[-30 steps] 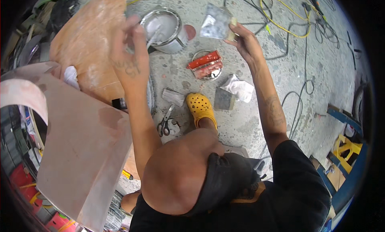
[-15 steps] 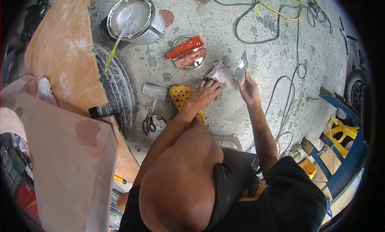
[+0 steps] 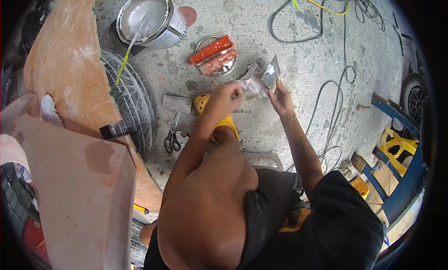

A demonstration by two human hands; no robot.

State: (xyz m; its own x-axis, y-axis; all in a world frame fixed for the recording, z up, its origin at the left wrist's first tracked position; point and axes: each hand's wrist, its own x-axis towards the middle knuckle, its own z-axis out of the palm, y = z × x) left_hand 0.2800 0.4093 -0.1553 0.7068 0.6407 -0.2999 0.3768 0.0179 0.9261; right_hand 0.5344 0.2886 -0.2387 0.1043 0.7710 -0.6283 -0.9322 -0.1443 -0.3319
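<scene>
My right hand [image 3: 282, 99] is closed around the lower end of a flat metal putty scraper [image 3: 270, 74], whose blade points up and carries pale smears. Beside the blade is a crumpled, pale grey, putty-smeared sheet or cloth [image 3: 252, 82]; its exact material is unclear. My left hand [image 3: 227, 98] is curled closed at the near left of this sheet, above my yellow clog [image 3: 201, 102]. What its fingers hold, if anything, is hidden. Just past them a tan strip [image 3: 250, 96] shows, partly covered.
An open can [image 3: 175, 29] of grey paste holds a stirring stick [image 3: 124, 64]. Red sanding blocks [image 3: 213, 53] rest on a round lid. Scissors [image 3: 172, 138] lie near a grey strip [image 3: 177, 104]. Panels [image 3: 70, 176] stand at left; cables [image 3: 322, 95] and a blue frame [image 3: 396, 113] are right.
My left hand has lifted and curled in, moving slightly left from its spread position. The right hand and scraper have shifted a little left, with the blade face turned more into view.
</scene>
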